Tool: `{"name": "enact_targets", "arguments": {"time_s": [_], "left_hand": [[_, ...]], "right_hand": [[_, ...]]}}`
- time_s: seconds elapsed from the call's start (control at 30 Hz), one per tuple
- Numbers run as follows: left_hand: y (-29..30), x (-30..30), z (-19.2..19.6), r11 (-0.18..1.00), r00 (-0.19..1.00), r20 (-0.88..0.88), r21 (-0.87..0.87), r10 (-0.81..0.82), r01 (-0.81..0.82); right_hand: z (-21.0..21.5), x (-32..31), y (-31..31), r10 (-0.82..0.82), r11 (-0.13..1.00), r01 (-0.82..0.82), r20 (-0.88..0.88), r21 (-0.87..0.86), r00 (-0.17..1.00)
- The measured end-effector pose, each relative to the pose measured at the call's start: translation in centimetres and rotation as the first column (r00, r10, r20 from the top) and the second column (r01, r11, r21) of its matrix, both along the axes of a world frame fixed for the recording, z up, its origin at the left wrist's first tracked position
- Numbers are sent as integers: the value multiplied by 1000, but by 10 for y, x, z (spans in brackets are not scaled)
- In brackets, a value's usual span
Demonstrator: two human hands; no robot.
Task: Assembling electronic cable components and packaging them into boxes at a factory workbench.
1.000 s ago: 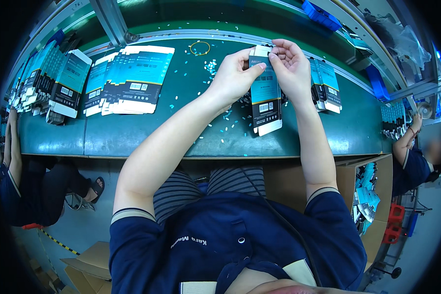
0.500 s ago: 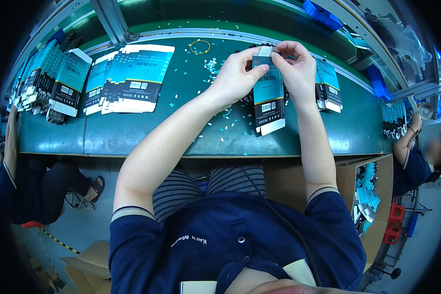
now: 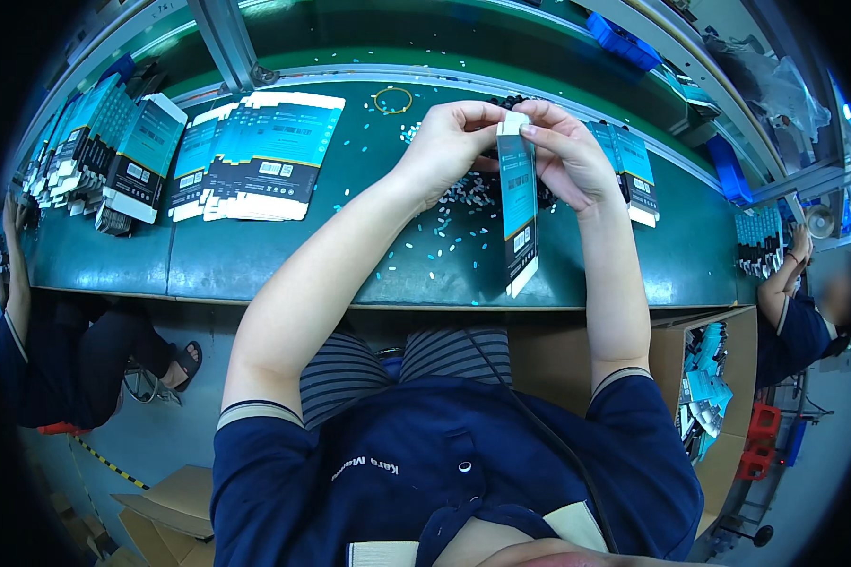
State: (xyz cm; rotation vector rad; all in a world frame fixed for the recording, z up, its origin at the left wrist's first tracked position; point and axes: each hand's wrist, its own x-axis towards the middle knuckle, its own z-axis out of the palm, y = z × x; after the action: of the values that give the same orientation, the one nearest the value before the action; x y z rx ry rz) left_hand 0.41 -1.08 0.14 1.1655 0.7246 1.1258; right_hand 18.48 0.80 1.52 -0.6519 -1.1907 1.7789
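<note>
The left hand (image 3: pixel 449 151), in the upper centre of the frame, has its fingers curled and closed on the upper left edge of a blue and black carton (image 3: pixel 520 203). The right hand (image 3: pixel 577 156), just beside it, pinches the white top flap, its other fingers half curled. The carton hangs tilted, its lower end free. I judge that the flap could crease if the two thumbs press unevenly, and the carton could slip because only its top is held. It might then fall among the small loose pieces (image 3: pixel 459 198) on the green table (image 3: pixel 255 265). Carton stacks (image 3: pixel 279 142) lie at the upper left; a cardboard box (image 3: pixel 742 378) stands at the right.
</note>
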Motion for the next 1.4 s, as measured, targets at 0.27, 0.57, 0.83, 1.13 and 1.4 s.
{"name": "enact_targets", "arguments": {"time_s": [0.27, 0.57, 0.83, 1.13, 1.4], "left_hand": [[11, -8, -7, 861, 874, -396, 506, 281, -47], [16, -17, 0, 864, 768, -539, 502, 346, -37], [14, -22, 8, 919, 715, -627, 391, 310, -55], [22, -23, -1, 929, 827, -477, 346, 297, -135], [8, -11, 6, 1000, 974, -226, -1, 0, 0]], "right_hand": [[-1, -9, -4, -48, 996, 38, 132, 77, 990], [-6, -11, -2, -166, 984, 160, 78, 75, 983], [-8, -7, 3, -154, 986, 152, -22, -75, 988], [-7, -7, 5, -144, 985, 147, 36, -89, 989], [-6, -13, 0, -175, 978, 181, 69, -100, 982]]}}
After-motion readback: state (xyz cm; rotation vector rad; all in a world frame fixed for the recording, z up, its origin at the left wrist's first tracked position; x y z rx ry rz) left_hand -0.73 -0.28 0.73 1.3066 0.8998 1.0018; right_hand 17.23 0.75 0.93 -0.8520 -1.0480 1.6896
